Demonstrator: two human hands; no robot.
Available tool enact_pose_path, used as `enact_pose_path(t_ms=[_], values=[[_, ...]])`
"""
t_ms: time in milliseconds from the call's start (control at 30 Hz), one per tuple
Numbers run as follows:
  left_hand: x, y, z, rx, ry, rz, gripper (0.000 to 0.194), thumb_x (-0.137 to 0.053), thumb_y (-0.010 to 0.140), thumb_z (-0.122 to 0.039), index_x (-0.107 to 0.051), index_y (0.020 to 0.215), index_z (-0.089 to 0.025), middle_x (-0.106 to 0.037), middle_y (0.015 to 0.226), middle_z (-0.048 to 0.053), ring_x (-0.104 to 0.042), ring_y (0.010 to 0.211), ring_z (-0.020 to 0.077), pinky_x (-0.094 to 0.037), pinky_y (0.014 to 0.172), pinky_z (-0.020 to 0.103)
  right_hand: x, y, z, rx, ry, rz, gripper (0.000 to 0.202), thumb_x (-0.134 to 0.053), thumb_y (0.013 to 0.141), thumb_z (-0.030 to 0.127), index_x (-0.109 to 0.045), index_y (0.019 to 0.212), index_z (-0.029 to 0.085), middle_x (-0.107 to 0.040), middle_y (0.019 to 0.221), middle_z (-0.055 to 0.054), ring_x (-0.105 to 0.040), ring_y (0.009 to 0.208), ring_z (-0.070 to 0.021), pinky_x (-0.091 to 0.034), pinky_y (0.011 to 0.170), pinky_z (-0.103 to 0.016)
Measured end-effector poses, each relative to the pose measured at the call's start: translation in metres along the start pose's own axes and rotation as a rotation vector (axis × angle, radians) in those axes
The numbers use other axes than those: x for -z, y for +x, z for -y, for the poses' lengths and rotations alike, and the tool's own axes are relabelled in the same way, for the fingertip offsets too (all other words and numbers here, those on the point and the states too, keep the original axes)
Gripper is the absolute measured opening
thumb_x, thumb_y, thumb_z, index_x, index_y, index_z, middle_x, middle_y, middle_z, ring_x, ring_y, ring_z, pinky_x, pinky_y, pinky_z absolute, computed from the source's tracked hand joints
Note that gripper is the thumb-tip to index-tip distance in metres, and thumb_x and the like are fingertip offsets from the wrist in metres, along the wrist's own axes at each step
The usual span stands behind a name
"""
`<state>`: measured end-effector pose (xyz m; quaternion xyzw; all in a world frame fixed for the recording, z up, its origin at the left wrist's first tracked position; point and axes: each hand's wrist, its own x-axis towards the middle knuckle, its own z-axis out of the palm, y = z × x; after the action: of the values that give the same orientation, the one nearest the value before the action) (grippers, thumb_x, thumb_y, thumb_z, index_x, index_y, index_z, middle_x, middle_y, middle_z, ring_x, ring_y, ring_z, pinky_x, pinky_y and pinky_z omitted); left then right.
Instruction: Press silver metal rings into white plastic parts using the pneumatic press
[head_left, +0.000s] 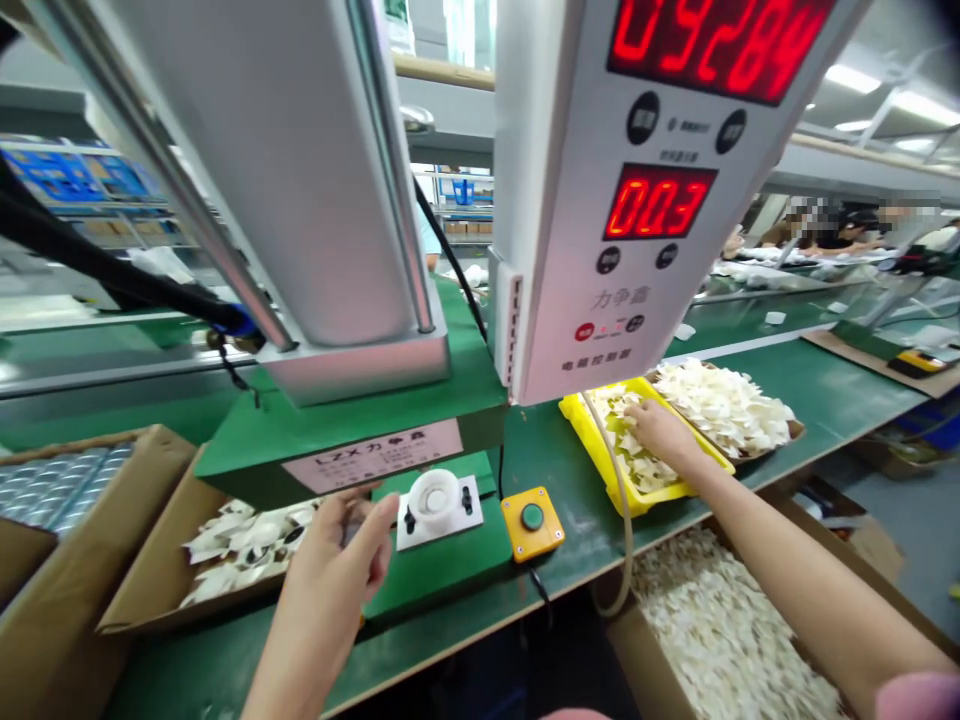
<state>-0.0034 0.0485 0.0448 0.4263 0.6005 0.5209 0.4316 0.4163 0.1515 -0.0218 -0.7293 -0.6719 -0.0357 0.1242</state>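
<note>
Pale pieces point(651, 472) are heaped at mixed angles in a yellow tray point(596, 450), its long axis slanted toward near right; the right hand point(664, 432) is dipped among them, its grip hidden. The left hand point(341, 545) is loosely curled beside a white round fixture point(435, 497); whether anything is held cannot be told. Similar pieces are piled in a cardboard box point(646, 660) below.

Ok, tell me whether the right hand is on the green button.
No, the right hand is in the yellow tray, apart from the green button.
</note>
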Motion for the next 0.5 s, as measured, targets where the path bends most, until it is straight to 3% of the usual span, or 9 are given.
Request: enact_pose_path(t_ms=[67,167,233,300,367,500], values=[[0.016,-0.006,0.015,0.11,-0.162,0.001,0.037,-0.067,0.072,-0.044,-0.055,0.102,-0.026,-0.038,0.046,-0.009,-0.03,0.042,0.0089,-0.021,0.035,0.017,0.009,-0.007,0.005,-0.016,0.041,-0.076,0.026,-0.055,0.086,0.029,-0.061,0.106,0.014,-0.058,0.095,-0.01,-0.059,0.083,-0.0201,-0.045,0.078,-0.035],[0.035,-0.015,0.035,0.214,-0.293,-0.031,0.03,-0.069,0.071,-0.041,-0.057,0.092,-0.023,-0.041,0.054,-0.007,-0.032,0.044,0.0073,-0.021,0.034,0.015,0.028,-0.029,0.036,0.011,0.142,-0.157,0.034,-0.049,0.088,0.041,-0.056,0.114,0.019,-0.058,0.098,-0.009,-0.06,0.083,-0.0202,-0.047,0.074,-0.033],[0.04,-0.022,0.044,0.248,-0.325,-0.008,0.026,-0.068,0.072,-0.042,-0.057,0.082,-0.021,-0.042,0.06,-0.006,-0.031,0.045,0.0064,-0.02,0.033,0.015,0.041,-0.05,0.076,0.12,0.274,-0.157,0.033,-0.046,0.09,0.045,-0.056,0.112,0.023,-0.059,0.099,-0.006,-0.059,0.083,-0.0178,-0.048,0.071,-0.029],[0.037,-0.028,0.047,0.264,-0.347,0.001,0.025,-0.065,0.075,-0.043,-0.057,0.078,-0.02,-0.042,0.061,-0.006,-0.031,0.046,0.0062,-0.021,0.033,0.016,0.048,-0.069,0.123,0.332,0.547,-0.115,0.027,-0.049,0.089,0.042,-0.058,0.109,0.025,-0.059,0.099,-0.006,-0.059,0.084,-0.0176,-0.049,0.072,-0.029],[0.033,-0.031,0.048,0.287,-0.388,-0.033,0.024,-0.066,0.074,-0.043,-0.058,0.081,-0.021,-0.046,0.065,-0.005,-0.036,0.049,0.0072,-0.029,0.036,0.017,0.048,-0.081,0.17,0.514,0.664,-0.074,0.025,-0.051,0.09,0.038,-0.06,0.109,0.026,-0.06,0.099,-0.005,-0.057,0.088,-0.017,-0.048,0.078,-0.029],[0.03,-0.035,0.048,0.378,-0.458,-0.074,0.033,-0.075,0.065,-0.031,-0.059,0.093,-0.023,-0.057,0.08,-0.001,-0.052,0.065,0.0125,-0.044,0.05,0.023,0.03,-0.08,0.233,0.7,0.534,-0.127,0.025,-0.052,0.089,0.031,-0.062,0.112,0.025,-0.06,0.098,-0.007,-0.054,0.09,-0.0199,-0.046,0.081,-0.034]])
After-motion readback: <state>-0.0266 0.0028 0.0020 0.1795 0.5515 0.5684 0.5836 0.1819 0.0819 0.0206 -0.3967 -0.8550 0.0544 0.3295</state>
